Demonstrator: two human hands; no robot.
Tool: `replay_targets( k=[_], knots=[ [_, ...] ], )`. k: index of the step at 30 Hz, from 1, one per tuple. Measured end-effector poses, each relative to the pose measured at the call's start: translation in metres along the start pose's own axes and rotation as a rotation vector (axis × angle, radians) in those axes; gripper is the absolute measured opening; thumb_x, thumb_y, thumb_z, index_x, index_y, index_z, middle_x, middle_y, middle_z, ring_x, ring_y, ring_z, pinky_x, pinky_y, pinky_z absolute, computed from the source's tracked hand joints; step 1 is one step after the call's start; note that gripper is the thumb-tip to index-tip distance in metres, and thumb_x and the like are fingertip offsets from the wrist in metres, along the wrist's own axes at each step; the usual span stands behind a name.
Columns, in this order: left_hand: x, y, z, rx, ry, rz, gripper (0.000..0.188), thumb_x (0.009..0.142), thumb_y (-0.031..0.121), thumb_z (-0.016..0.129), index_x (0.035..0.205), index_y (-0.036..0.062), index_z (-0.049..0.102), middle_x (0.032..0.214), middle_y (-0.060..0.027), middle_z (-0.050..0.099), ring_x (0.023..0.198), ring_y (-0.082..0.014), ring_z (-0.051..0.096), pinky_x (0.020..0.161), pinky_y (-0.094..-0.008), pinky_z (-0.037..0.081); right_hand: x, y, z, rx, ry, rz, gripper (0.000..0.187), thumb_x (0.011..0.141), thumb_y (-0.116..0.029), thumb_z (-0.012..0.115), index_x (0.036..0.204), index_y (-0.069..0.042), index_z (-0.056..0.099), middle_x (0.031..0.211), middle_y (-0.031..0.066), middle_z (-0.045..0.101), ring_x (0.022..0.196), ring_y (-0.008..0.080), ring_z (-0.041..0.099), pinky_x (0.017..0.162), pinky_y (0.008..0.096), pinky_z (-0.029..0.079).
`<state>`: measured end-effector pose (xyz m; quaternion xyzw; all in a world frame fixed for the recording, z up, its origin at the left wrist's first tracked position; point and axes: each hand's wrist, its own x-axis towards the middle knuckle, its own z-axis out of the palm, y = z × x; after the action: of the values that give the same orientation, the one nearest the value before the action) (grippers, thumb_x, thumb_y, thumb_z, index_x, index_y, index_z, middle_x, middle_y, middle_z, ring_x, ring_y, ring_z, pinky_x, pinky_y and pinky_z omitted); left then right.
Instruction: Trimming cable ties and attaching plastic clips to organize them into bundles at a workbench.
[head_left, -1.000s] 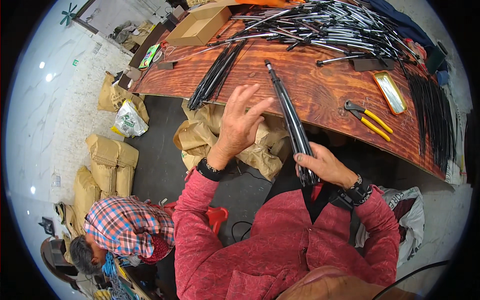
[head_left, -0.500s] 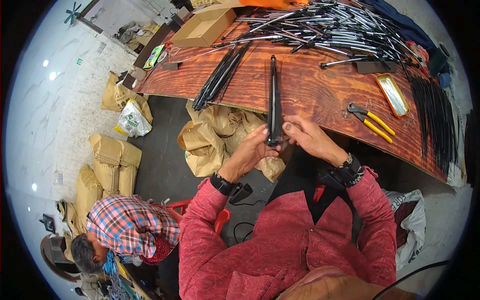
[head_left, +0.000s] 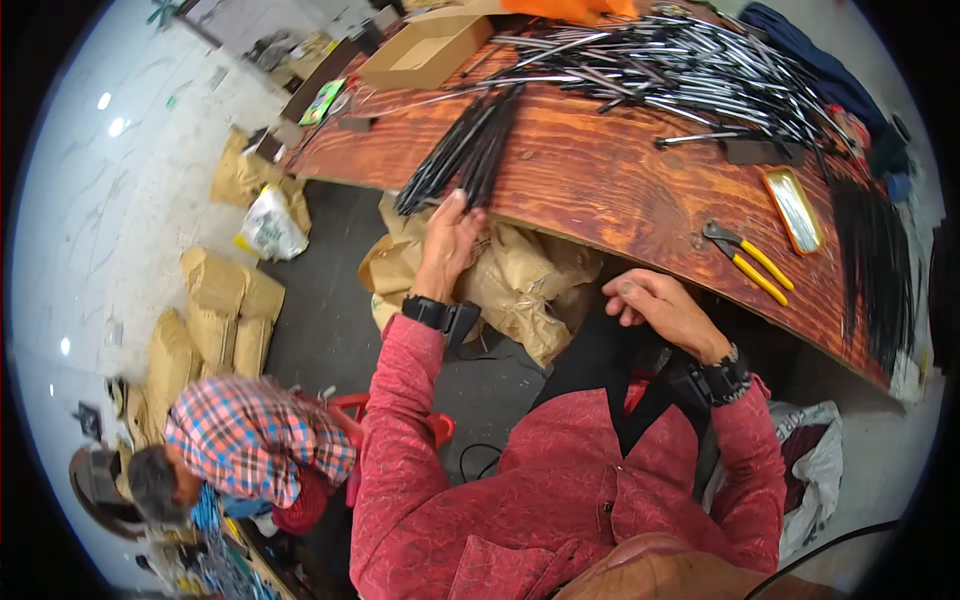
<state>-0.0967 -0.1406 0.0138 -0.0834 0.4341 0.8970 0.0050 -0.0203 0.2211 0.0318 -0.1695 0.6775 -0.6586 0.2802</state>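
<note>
At the table's near edge, my left hand (head_left: 453, 243) is closed on the near end of a bundle of thin black rods (head_left: 492, 150). That bundle lies slanted on the wood, right beside another bundle of black rods (head_left: 440, 160). Both the fingers and the bundle are slightly smeared by motion. My right hand (head_left: 662, 308) hovers off the table edge above my lap, its fingers loosely bent and apart, with nothing visible in them. Pliers with yellow handles (head_left: 745, 262) lie on the table beyond it to the right.
A large heap of silver-and-black rods (head_left: 680, 75) covers the far side of the table (head_left: 590, 170). Nearby are a cardboard box (head_left: 425, 60), an orange-rimmed tin (head_left: 793, 210) and long black strips (head_left: 875, 270). Brown sacks (head_left: 520, 280) lie below. A person in plaid (head_left: 250, 430) sits at left.
My left hand has carried the bundle of black rods leftward and forward, down beside the other bundle. My right hand has let go of it and moved back to the right.
</note>
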Motion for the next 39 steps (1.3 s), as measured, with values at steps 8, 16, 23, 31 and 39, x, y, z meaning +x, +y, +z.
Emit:
replay_targets(
  k=[8,16,23,31,39],
  knots=[
    [0.021,-0.028,-0.031,0.085,0.184,0.247,0.029,0.094,0.005,0.062,0.120,-0.0039,0.051,0.106,-0.0140,0.063,0.097,-0.0258,0.065,0.088,-0.0355,0.057,-0.030,-0.014,-0.024,-0.132,0.178,-0.047,0.032,0.104,-0.026,0.049,0.112,0.001,0.063,0.088,0.0033,0.064,0.078,0.0085,0.058,0.072,0.0214,0.047],
    [0.017,-0.029,-0.010,0.318,0.294,0.287,0.014,0.095,0.012,0.063,0.096,0.0047,0.052,0.085,-0.0057,0.060,0.073,-0.0149,0.061,0.063,-0.0277,0.052,-0.027,0.000,-0.059,-0.241,0.323,-0.121,0.029,0.104,-0.025,0.051,0.111,0.000,0.063,0.086,0.0009,0.061,0.074,0.0068,0.054,0.070,0.0203,0.044],
    [-0.011,-0.053,0.071,1.103,-0.008,0.803,0.019,0.086,0.015,0.071,0.083,0.0058,0.054,0.067,-0.0034,0.058,0.061,-0.0120,0.056,0.056,-0.0292,0.046,-0.023,0.023,-0.084,-0.288,0.394,-0.098,0.024,0.104,-0.020,0.050,0.111,-0.002,0.064,0.085,-0.0010,0.059,0.073,0.0054,0.049,0.068,0.0186,0.040],
    [0.030,-0.086,0.093,1.320,0.049,1.022,0.020,0.072,0.017,0.071,0.069,0.0080,0.054,0.065,-0.0080,0.058,0.063,-0.0293,0.060,0.058,-0.0410,0.046,-0.020,0.032,-0.077,-0.357,0.447,-0.180,0.024,0.103,-0.018,0.050,0.111,0.000,0.063,0.084,0.0012,0.060,0.071,0.0068,0.048,0.065,0.0208,0.040],
    [0.034,-0.094,0.095,1.340,0.092,1.120,0.019,0.070,0.017,0.068,0.069,0.0087,0.051,0.064,-0.0093,0.054,0.062,-0.0324,0.055,0.057,-0.0432,0.043,-0.026,0.035,-0.083,-0.293,0.406,-0.192,0.024,0.103,-0.017,0.050,0.113,0.000,0.063,0.085,0.0015,0.059,0.073,0.0071,0.049,0.068,0.0209,0.041]
  ],
)
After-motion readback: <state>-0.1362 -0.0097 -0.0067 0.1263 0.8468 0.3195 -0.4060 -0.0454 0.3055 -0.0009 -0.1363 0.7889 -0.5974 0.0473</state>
